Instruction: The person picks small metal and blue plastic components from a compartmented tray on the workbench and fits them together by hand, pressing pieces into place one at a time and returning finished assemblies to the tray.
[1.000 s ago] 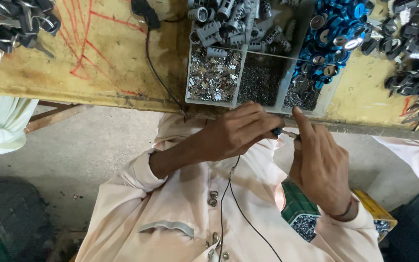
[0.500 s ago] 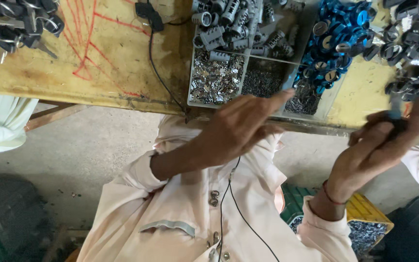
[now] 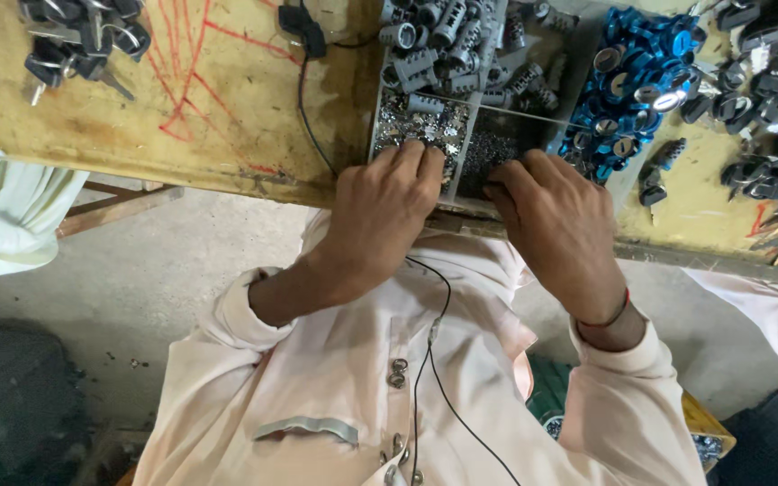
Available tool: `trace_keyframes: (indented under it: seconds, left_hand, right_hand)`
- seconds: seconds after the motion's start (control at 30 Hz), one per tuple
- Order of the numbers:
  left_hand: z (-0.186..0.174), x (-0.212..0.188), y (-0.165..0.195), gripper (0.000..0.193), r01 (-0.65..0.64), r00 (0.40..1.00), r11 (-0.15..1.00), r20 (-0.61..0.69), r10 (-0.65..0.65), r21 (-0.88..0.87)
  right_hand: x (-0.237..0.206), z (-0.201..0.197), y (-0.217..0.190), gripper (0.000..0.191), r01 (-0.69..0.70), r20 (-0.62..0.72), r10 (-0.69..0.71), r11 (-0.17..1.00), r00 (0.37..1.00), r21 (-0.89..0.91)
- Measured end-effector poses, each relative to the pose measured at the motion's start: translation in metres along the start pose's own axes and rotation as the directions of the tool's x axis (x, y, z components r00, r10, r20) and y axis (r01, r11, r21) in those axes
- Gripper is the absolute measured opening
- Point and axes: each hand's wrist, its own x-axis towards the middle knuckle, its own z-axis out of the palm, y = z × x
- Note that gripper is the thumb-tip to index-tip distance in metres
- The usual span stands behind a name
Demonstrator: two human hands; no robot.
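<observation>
My left hand (image 3: pixel 387 216) has its fingertips (image 3: pixel 411 155) bunched together, dipped into the tray compartment of tiny shiny metal bits (image 3: pixel 411 126); whether they pinch one I cannot tell. My right hand (image 3: pixel 558 225) curls over the neighbouring dark small parts (image 3: pixel 497 148). These look light, hard and slippery: I would pinch singly by the edges.
</observation>
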Motion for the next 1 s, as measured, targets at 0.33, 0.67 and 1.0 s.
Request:
trace_keyframes:
  seconds: [0.33,0.67,1.0]
  left_hand:
    - [-0.001,-0.012,-0.012,0.007,-0.043,0.995,0.945,-0.098,0.012,-0.325]
    - [0.003,-0.016,-0.012,0.017,-0.041,0.984,0.903,-0.173,-0.037,-0.427]
    - [-0.004,-0.018,-0.014,0.020,-0.039,0.971,0.861,-0.224,-0.088,-0.507]
  right_hand:
    - [0.011,0.003,-0.002,0.017,0.013,0.068,-0.008,0.997,0.998,-0.075]
    - [0.004,0.014,0.006,0.015,-0.050,0.059,0.053,0.998,0.997,-0.045]
    - [0.001,0.013,0.003,0.017,-0.056,-0.095,0.081,0.969,0.992,0.239]
